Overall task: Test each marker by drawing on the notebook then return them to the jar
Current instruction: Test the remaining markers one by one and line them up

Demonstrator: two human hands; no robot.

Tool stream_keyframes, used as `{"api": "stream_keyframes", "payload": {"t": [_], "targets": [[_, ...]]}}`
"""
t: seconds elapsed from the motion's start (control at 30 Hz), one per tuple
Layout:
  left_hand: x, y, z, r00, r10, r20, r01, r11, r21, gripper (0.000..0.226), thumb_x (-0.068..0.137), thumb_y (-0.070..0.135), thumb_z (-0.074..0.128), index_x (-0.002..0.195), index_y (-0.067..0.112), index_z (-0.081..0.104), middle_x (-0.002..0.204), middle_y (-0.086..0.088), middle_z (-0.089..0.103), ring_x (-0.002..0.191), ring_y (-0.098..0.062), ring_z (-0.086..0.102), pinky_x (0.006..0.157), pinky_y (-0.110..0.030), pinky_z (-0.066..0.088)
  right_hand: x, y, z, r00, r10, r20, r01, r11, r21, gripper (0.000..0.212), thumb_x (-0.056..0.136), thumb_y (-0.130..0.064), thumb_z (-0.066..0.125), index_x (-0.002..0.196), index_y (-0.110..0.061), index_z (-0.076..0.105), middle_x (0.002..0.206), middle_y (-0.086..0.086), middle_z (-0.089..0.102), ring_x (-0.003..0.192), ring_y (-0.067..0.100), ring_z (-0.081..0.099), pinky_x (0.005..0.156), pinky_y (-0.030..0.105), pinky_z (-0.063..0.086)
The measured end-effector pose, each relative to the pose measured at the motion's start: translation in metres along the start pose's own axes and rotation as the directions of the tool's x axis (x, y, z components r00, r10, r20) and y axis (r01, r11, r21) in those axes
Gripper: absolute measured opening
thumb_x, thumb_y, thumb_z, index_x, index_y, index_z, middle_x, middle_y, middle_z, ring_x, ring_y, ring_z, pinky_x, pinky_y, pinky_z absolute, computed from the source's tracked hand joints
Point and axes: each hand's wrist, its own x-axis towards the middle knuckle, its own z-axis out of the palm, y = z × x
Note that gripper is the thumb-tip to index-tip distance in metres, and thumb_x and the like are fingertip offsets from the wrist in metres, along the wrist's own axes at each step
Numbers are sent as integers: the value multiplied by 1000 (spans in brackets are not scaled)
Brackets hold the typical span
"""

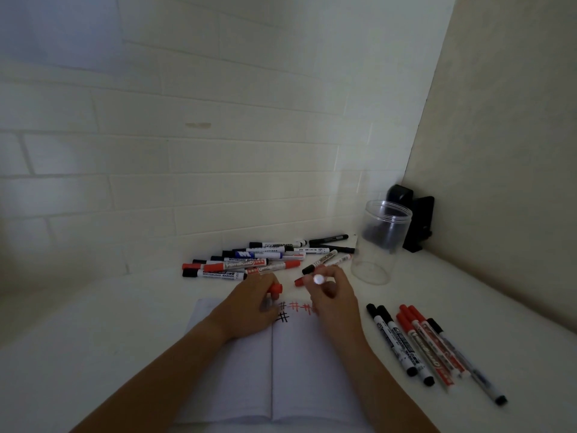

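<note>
Holding a red cap (276, 289) in my left hand (253, 310) and pinching a marker (313, 280) in my right hand (332, 300), above the open notebook (274, 367); jar (379, 242) stands beyond, empty.

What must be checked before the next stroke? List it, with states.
1. Marker gripped by right hand: ok.
2. Cap off, held in left hand: ok.
3. Notebook open, blank space below the hash marks: ok.
4. Tip on the paper: cannot tell, hidden by the fingers.
5. Jar upright and open: ok.
6. Tested markers back in the jar: not ok; a group lies on the table.
</note>
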Motion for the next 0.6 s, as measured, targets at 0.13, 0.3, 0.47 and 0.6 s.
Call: {"api": "stream_keyframes", "payload": {"t": [0.13,0.3,0.47,0.6], "targets": [[2,2,0,996,-87,-9,87,996,-34,35,84,49,72,94,21,53,94,8,52,89,-8,47,74,-23,42,-1,4,7,996,82,15,-82,996,-20,34,103,-50,47,88,-26,67,55,-6,56,52,9,50,54,24,40],[6,-5,1,993,-111,48,110,994,9,39,79,59,68,91,27,50,93,10,50,86,-6,44,71,-26,40,1,4,7,993,118,-15,-116,987,111,30,106,-37,44,94,-26,68,66,6,63,52,15,52,46,24,39],[4,-3,6,997,-73,14,67,969,238,39,89,67,41,93,29,51,97,9,45,93,-12,38,81,-32,40,1,5,4,994,105,34,-108,987,122,11,96,-18,56,95,-26,64,76,9,70,56,19,60,50,30,45],[2,10,-3,991,-89,-97,99,990,98,33,94,54,41,81,28,57,84,12,50,84,-4,46,73,-28,43,0,10,8,991,134,26,-135,989,57,9,95,-21,58,93,-24,66,75,7,71,56,15,60,51,29,45]]}}
